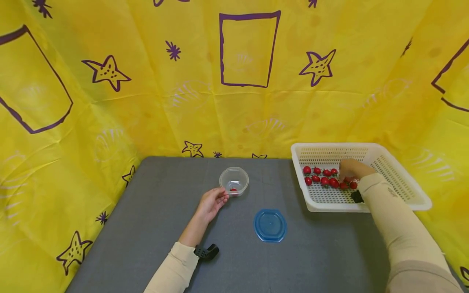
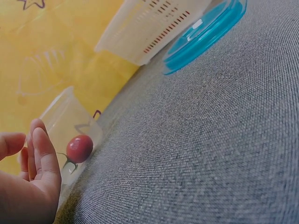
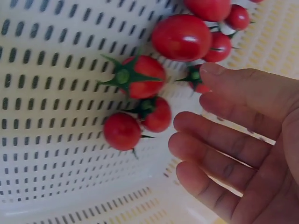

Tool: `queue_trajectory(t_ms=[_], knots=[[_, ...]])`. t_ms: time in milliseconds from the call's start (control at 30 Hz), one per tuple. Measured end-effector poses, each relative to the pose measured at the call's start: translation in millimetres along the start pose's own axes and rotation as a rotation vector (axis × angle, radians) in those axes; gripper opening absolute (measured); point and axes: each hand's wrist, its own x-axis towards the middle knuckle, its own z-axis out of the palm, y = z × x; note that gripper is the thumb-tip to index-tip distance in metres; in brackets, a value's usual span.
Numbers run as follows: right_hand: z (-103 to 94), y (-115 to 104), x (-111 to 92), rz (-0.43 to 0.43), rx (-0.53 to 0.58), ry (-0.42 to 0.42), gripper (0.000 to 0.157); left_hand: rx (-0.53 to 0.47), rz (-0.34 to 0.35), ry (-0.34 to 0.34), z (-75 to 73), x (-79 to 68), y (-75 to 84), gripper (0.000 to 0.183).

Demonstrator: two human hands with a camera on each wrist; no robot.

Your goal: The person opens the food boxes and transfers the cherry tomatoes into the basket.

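My left hand [image 1: 211,204] is beside a small clear plastic container [image 1: 234,178], its loosely bent fingers against or very near the near left side. Inside the container lies a red cherry tomato [image 2: 80,148] with a green stem. Over at the right, my right hand [image 1: 352,169] reaches into a white perforated basket [image 1: 337,206] among several cherry tomatoes [image 1: 324,181]. Seen from the right wrist, the fingers of that right hand [image 3: 243,135] are loosely bent. Thumb and index tips are by a small tomato [image 3: 200,85], partly hidden behind them; no grip on it shows.
A blue lid [image 1: 270,226] lies flat on the grey tabletop [image 1: 234,260], between the container and the basket. Yellow patterned cloth [image 1: 249,114] hangs behind the table and along its sides. The basket has raised walls and stands near the back right.
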Motion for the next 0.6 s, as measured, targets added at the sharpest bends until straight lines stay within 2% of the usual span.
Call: queue_trajectory(t_ms=[300, 433, 600], knots=[[-31.4, -22, -9, -0.122, 0.037, 0.141, 0.024, 0.001, 0.004, 0.004, 1.0, -1.0, -0.5, 0.008], [-44.6, -43, -9, -0.190, 0.029, 0.196, 0.026, -0.004, 0.008, -0.005, 0.9, 0.1, -0.8, 0.008], [-56.1, -78, -8, -0.227, 0.043, 0.203, 0.030, -0.009, 0.009, -0.026, 1.0, 1.3, -0.7, 0.007]])
